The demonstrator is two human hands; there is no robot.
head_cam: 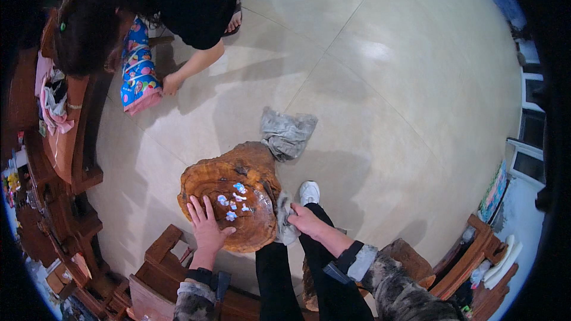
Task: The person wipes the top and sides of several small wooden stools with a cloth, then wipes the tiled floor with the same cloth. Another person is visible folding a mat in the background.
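A polished wooden stump stool (pixel 203 174) stands on the floor before me, with several small blue and white stickers (pixel 231 216) on its top. My left hand (pixel 207 227) lies flat on the left part of the seat, fingers spread, holding nothing. At the stool's right edge my right hand (pixel 305 220) grips a grey cloth (pixel 287 223). Part of that cloth is hidden behind the fingers. Beyond the stool's far right edge, a second crumpled grey cloth (pixel 287 131) lies on the floor and seems to touch the wood.
At the upper left a person in black (pixel 192 4) bends over, one hand at a blue patterned bundle (pixel 140 71). Wooden furniture (pixel 67 214) lines the left side. A wooden chair (pixel 156 272) stands at my lower left, and a wood block (pixel 408 258) at my lower right.
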